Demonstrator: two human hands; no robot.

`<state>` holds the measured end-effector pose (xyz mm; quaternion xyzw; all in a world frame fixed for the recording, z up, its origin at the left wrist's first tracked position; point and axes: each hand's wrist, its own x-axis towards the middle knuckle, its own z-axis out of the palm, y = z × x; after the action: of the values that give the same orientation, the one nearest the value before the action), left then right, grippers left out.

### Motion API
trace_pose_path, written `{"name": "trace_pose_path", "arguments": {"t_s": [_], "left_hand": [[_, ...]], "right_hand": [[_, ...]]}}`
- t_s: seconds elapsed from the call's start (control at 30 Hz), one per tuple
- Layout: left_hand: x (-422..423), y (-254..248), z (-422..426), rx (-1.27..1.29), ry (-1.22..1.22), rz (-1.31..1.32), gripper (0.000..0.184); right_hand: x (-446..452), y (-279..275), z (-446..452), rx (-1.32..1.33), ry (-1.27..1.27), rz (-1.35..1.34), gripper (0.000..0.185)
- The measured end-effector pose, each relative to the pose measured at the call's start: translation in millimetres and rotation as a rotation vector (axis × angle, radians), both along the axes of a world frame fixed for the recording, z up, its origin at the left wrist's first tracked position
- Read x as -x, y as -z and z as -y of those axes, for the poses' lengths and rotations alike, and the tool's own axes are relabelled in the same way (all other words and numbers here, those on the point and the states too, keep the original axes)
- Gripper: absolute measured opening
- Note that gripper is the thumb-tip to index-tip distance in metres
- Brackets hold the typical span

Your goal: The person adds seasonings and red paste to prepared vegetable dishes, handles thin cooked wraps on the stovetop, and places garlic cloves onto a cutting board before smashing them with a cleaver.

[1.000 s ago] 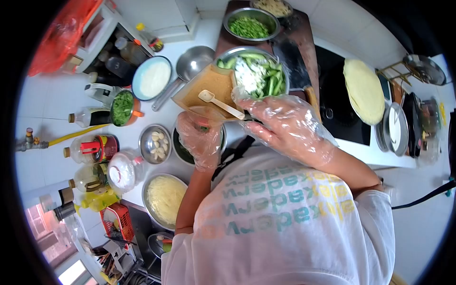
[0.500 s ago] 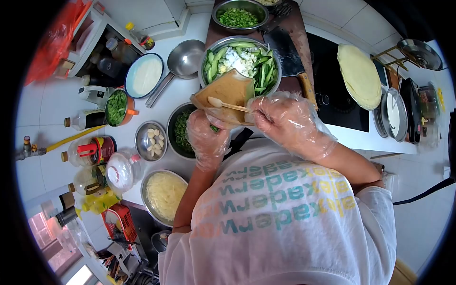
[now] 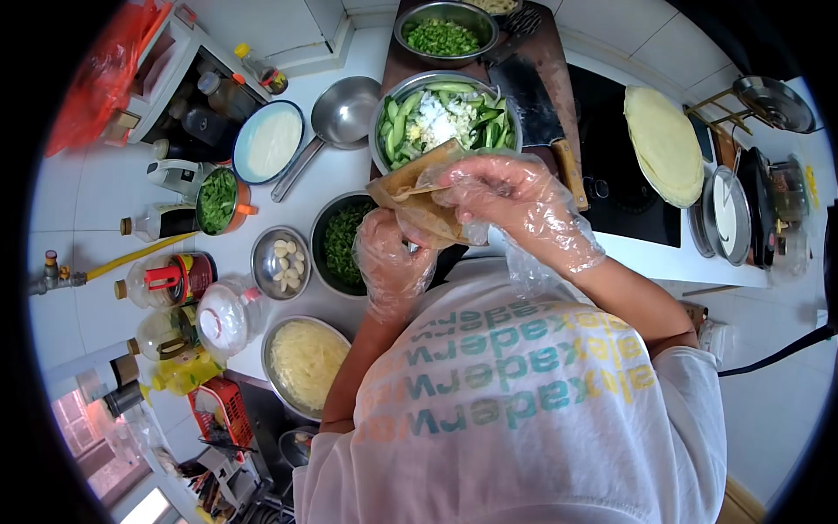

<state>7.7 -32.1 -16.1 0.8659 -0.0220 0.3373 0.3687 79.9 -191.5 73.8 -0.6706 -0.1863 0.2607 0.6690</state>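
Note:
Both hands wear clear plastic gloves. My left hand (image 3: 394, 262) is closed on the lower edge of an opened brown packet (image 3: 428, 210). The fingers of my right hand (image 3: 502, 192) are closed at the packet's upper right side, over its mouth. A bit of the pale spoon (image 3: 408, 191) shows inside the packet; whether my right fingers grip its handle is hard to see. Just beyond the packet is a metal bowl (image 3: 377, 144) of cut green vegetables (image 3: 403, 127) topped with white powder and minced pieces (image 3: 443, 118).
A cleaver (image 3: 528, 100) lies on the dark board right of the bowl, its wooden handle toward me. Bowls of garlic (image 3: 288, 265), chopped greens (image 3: 342, 244) and pale shreds (image 3: 305, 362) stand left. A ladle (image 3: 346, 113) lies beyond; flat pancakes (image 3: 665, 144) are at the right.
My right hand has moved the spoon from above the packet down into it. The packet's mouth has narrowed and the spoon is mostly hidden. White powder and minced pieces show more fully in the bowl.

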Motion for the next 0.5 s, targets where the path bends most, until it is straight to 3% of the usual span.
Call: {"name": "trace_pose_path", "arguments": {"t_s": [0.13, 0.23, 0.47, 0.5], "left_hand": [[1, 0, -5, -0.029, -0.029, -0.015, 0.034], [0, -4, -5, 0.055, -0.047, -0.033, 0.027], [-2, -7, -6, 0.0, -0.009, -0.006, 0.026], [-2, -7, -6, -0.008, 0.014, 0.01, 0.026]], "right_hand": [[3, 7, 12, 0.005, 0.151, 0.102, 0.019], [3, -2, 21, 0.202, 0.154, 0.229, 0.015], [-1, 11, 17, 0.342, 0.148, 0.877, 0.012], [0, 11, 15, 0.341, 0.141, 0.868, 0.012]]}}
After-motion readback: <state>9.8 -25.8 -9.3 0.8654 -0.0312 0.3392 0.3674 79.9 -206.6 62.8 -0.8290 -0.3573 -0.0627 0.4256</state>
